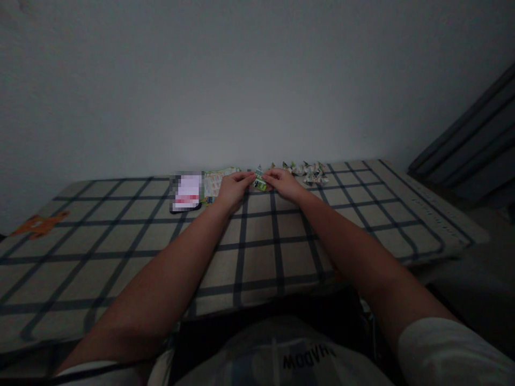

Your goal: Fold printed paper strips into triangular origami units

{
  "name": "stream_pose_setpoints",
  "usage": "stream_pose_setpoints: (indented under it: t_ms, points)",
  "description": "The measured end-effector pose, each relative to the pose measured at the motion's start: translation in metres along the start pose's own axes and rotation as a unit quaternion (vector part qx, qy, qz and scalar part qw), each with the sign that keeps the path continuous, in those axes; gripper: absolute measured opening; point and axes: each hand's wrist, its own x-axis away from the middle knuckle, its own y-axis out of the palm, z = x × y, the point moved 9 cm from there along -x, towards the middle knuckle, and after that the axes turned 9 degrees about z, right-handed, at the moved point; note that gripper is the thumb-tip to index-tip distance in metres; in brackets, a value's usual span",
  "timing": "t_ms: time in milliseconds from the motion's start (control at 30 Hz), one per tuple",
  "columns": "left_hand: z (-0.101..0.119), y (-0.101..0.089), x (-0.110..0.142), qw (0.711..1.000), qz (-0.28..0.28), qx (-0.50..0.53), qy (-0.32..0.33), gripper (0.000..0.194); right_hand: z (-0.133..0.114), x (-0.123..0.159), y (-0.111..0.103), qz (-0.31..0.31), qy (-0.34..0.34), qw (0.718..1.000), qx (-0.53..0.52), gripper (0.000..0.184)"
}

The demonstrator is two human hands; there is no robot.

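Note:
Both my hands meet near the far edge of the cloth-covered table, at a small green-and-white wrapper [260, 184]. My left hand [234, 188] pinches its left side between thumb and fingertips. From the other side my right hand [284, 183] grips it the same way. Whether anything lies inside the wrapper is too small to tell. Just right of my right hand is a loose cluster of several small light wrapped pieces [316, 174] with pointed, twisted-looking ends. A printed green-and-yellow packet or sheet [213, 185] lies flat beside my left hand, partly hidden by it.
A phone [187, 190] with a lit, blurred screen lies left of the printed packet. The checked tablecloth [257, 257] has an orange figure [40, 224] at its left. A plain wall [257, 86] rises behind the table, and a grey curtain [475, 128] hangs at right.

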Motion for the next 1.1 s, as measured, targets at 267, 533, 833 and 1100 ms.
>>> stream_pose_setpoints:
  t_ms: [267,533,833,1100]
  points:
    - [0.000,0.000,0.000,1.000,0.005,0.010,-0.006,0.032,-0.002,0.000,-0.001,0.011,0.017,0.999,-0.028,0.010]
    - [-0.002,0.001,-0.002,0.999,-0.007,0.035,-0.011,0.033,0.001,0.000,-0.002,0.017,0.033,0.999,-0.032,0.014]
    - [0.000,-0.002,-0.002,0.998,0.008,0.067,-0.020,0.039,0.000,0.003,0.000,-0.009,0.020,1.000,-0.002,0.026]
    - [-0.002,-0.001,-0.001,0.995,0.018,0.087,-0.042,0.028,-0.006,0.005,0.003,-0.008,0.029,1.000,-0.003,0.030]
